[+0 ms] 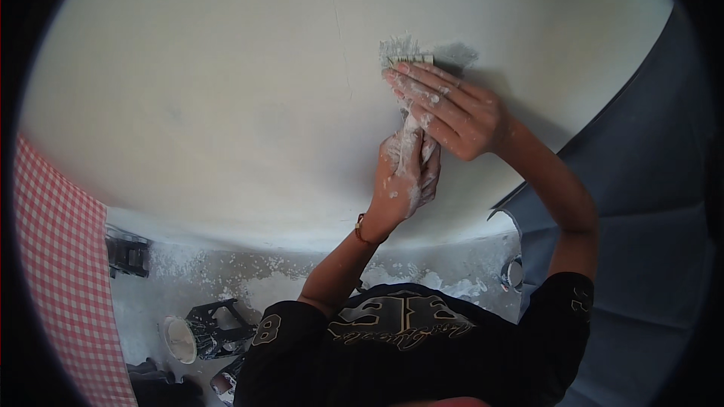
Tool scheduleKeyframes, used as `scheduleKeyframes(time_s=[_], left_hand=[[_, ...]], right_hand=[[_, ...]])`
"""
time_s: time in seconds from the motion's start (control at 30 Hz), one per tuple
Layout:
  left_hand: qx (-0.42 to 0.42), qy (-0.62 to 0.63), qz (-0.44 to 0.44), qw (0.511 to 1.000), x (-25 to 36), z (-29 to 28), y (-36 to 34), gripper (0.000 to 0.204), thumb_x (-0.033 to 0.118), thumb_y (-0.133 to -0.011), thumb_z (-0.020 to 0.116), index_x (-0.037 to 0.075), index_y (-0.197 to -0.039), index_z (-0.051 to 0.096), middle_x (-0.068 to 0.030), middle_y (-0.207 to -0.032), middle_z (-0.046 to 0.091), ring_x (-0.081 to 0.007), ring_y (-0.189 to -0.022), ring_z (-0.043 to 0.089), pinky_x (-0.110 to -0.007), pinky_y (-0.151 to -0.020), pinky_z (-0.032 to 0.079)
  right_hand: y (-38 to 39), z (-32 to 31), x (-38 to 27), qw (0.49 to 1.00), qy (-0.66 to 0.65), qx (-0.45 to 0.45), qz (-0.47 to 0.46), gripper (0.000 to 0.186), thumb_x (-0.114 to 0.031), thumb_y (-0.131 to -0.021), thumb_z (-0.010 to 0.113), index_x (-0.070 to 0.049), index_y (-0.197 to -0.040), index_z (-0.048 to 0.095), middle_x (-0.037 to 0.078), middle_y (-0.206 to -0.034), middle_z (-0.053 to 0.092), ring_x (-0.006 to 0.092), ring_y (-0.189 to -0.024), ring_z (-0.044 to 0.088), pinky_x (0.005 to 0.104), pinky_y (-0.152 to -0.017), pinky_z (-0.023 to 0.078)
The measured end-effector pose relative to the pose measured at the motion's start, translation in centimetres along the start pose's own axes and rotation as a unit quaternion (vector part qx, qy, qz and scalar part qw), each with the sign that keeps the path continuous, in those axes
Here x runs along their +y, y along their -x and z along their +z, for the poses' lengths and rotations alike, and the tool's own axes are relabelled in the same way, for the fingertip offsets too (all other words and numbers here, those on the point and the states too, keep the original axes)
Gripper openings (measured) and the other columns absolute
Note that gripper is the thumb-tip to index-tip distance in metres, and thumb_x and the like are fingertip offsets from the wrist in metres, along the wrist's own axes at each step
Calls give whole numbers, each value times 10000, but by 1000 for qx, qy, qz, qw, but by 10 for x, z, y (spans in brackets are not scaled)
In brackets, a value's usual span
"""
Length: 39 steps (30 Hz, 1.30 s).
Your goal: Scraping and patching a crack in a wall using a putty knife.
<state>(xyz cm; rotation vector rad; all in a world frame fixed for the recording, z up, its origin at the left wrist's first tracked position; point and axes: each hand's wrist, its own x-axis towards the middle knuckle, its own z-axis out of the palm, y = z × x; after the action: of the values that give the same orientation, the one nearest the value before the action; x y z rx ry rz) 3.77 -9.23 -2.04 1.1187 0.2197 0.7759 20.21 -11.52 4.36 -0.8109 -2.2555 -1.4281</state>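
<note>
My left hand [407,169] is closed around the handle of a white-smeared flat hand tool [415,59] held up against a pale wall [226,68]. The tool's dark-streaked front edge touches the wall; whether it is a scraper or a brush I cannot tell. Over the tool's head lies my right hand [452,109], fingers stretched out and pressed together side by side, hiding most of it. White powder or paste coats both hands. Around the tool's edge the wall has a rough grey patch [460,53] with scratchy marks. A thin band circles my left wrist.
A fine crack [343,45] runs down the wall. At left hangs a red-and-white checked cloth [60,256]; at right, a dark grey sheet [641,241]. Below, white debris [279,279] covers the floor near a black stool [219,328], a white round container [179,339] and a bucket [513,274].
</note>
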Motion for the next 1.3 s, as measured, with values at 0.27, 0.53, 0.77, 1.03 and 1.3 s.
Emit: scheduleKeyframes(time_s=[0.27, 0.53, 0.77, 1.03, 1.3], left_hand=[[-6, -35, 43, 998, -1, -1, -11, 407, 352, -1133, 361, 117, -806, 419, 36, -531, 332, -61, -384, 273, -244, -354, 194], [5, -42, 46, 998, 8, 5, -13, 442, 349, -1134, 367, 95, -775, 419, 41, -515, 320, -57, -379, 266, -244, -350, 188], [-23, -24, 23, 999, 7, -1, 5, 389, 376, -1136, 357, 98, -873, 430, 39, -522, 313, -60, -371, 264, -239, -338, 196], [-3, -57, 9, 998, -1, -7, 9, 302, 253, -1096, 450, 57, -868, 475, 14, -553, 419, -68, -417, 358, -268, -389, 294], [-15, -75, 19, 997, 12, -10, 4, 252, 198, -1070, 488, 37, -877, 488, 14, -559, 409, -70, -448, 387, -268, -406, 303]], right_hand=[[-1, 3, 5, 1000, 10, 22, 19, 204, -77, -873, 651, 53, -997, 747, 207, -1251, 702, 332, -1228, 658, 425, -1065, 548], [-6, 0, 4, 999, 12, 40, 16, 154, -53, -908, 645, 62, -960, 732, 212, -1196, 719, 353, -1175, 687, 458, -1022, 573], [-7, 2, -8, 998, 1, 62, 33, 154, -52, -928, 623, 70, -942, 715, 229, -1216, 709, 356, -1185, 683, 472, -1040, 557], [3, 4, -23, 997, 30, 52, 39, 165, -92, -937, 607, 25, -918, 721, 196, -1212, 721, 320, -1202, 676, 442, -1074, 542], [-7, 2, -23, 993, 67, 69, 75, 155, -100, -940, 611, -11, -934, 737, 169, -1235, 722, 302, -1223, 667, 422, -1076, 540]])
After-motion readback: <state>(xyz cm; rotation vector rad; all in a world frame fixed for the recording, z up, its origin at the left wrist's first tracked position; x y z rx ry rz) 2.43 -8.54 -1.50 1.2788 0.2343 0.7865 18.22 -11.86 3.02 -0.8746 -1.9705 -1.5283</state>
